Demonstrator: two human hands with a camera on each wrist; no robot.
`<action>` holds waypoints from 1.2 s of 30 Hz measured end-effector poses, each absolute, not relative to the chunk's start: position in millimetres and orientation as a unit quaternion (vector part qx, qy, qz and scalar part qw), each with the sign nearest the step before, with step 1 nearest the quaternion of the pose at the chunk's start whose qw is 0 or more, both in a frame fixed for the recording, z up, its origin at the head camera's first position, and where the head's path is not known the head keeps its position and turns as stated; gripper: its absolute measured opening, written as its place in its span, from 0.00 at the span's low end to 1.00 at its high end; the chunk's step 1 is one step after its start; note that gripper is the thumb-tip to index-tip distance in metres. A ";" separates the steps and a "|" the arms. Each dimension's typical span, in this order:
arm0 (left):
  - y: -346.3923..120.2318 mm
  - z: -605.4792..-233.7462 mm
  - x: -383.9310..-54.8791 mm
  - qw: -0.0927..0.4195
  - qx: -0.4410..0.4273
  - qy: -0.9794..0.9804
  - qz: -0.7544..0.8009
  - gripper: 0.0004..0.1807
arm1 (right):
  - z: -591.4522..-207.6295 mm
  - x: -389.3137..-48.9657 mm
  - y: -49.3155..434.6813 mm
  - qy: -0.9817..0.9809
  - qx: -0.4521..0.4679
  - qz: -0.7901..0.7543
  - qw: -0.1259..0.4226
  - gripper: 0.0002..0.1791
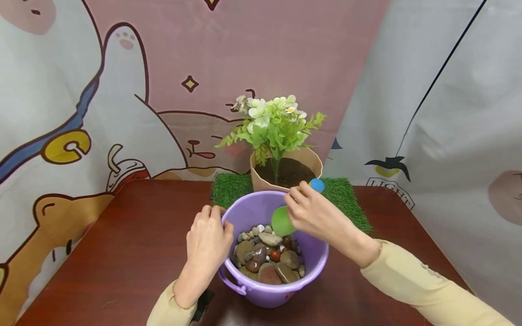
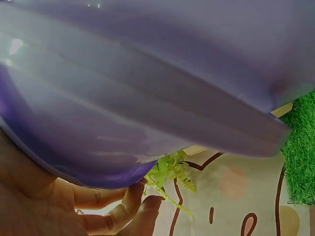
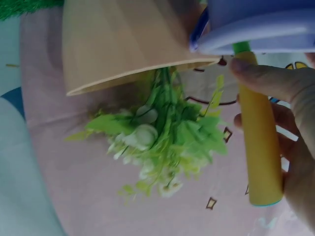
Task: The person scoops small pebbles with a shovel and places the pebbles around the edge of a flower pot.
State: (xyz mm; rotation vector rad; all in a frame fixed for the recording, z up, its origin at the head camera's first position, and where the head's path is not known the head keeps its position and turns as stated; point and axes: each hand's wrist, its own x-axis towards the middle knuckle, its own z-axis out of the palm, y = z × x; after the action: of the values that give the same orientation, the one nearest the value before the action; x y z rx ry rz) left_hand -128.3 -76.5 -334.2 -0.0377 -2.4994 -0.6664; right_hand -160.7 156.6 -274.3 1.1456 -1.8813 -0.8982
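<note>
A purple bucket (image 1: 265, 296) stands on the table, with several wet stones (image 1: 269, 274) of mixed colours at its bottom. At its left side, my left hand (image 1: 209, 240) grips the rim; in the left wrist view the fingers (image 2: 110, 219) bend around the edge. Over the bucket's far right rim, my right hand (image 1: 310, 213) holds a toy shovel by its yellow handle (image 3: 263, 147). The shovel's green blade (image 1: 281, 222) points down into the bucket, above the stones. Its blue handle end (image 1: 316, 185) sticks out past the hand.
Just behind the bucket, a peach flowerpot (image 1: 258, 181) with dark soil (image 1: 297, 172) and a white-flowered plant (image 1: 279, 124) stands on a green turf mat (image 1: 346, 199). The brown table (image 1: 138, 235) ends at a printed cloth backdrop (image 1: 285, 50).
</note>
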 end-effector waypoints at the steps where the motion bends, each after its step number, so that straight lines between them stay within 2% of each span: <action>1: -76.5 -334.0 -128.5 0.275 -0.014 -0.929 -0.247 0.10 | -275.0 -160.2 155.6 -0.737 0.442 -0.354 0.369 0.30; 7: -77.6 -333.3 -129.0 0.278 -0.014 -0.928 -0.247 0.10 | -275.9 -161.8 151.2 -0.755 0.419 -0.357 0.356 0.15; 14: -78.6 -334.1 -129.4 0.280 -0.013 -0.926 -0.251 0.10 | -275.4 -170.1 151.8 -0.778 0.411 -0.341 0.330 0.09; 24: -79.4 -334.2 -129.0 0.263 -0.010 -0.930 -0.255 0.10 | -292.2 -179.8 149.9 -0.802 0.453 -0.257 0.292 0.06; 31: -78.9 -334.5 -129.6 0.259 -0.010 -0.931 -0.257 0.10 | -295.6 -177.6 148.6 -0.814 0.422 -0.286 0.280 0.10; 36: -79.4 -334.6 -129.5 0.258 -0.010 -0.931 -0.258 0.10 | -296.5 -177.8 150.4 -0.810 0.425 -0.286 0.285 0.08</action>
State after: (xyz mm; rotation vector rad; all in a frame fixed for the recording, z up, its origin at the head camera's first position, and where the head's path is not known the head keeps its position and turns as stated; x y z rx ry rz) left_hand -129.5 -79.4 -334.6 -0.0284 -2.5252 -0.6993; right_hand -177.8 150.4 -296.5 1.1366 -2.1660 -0.7638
